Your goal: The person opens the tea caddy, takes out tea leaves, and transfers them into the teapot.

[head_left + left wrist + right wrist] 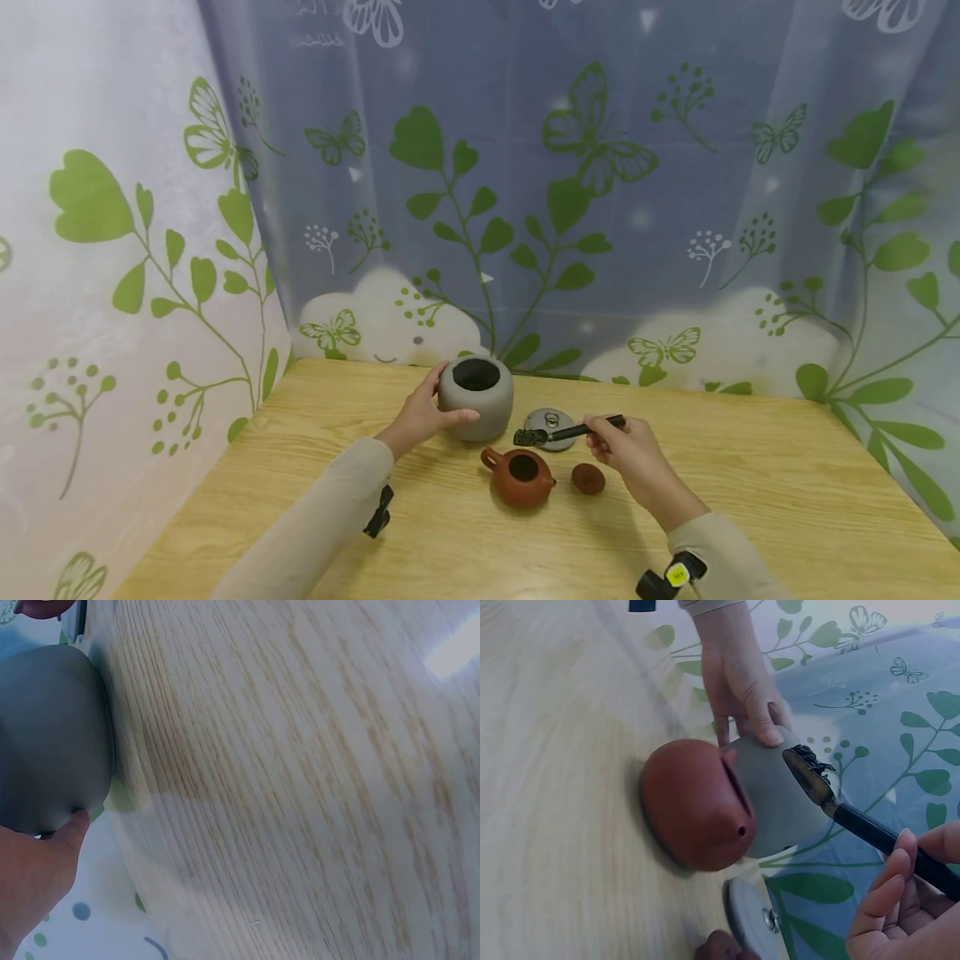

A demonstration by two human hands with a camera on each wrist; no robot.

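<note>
Red teapot (pixel 517 493) sat on tabletop (pixel 420 533). L hand (pixel 426 415), spread wide, gripped grey jar (pixel 480 408) behind-left of teapot. R hand (pixel 626 450), fingers curled, pinched scoop (pixel 577 431) w/ dark leaves (pixel 531 437) above teapot height. Grey lid (pixel 544 421) lay behind-right of teapot; small red lid (pixel 588 479), R of it.

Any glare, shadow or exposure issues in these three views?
Head: jar and teapot interiors nearly black; left wrist: blown-out white glare on the tabletop at upper right, jar dim; right wrist: soft shadow along the teapot's base, bluish cast.
</note>
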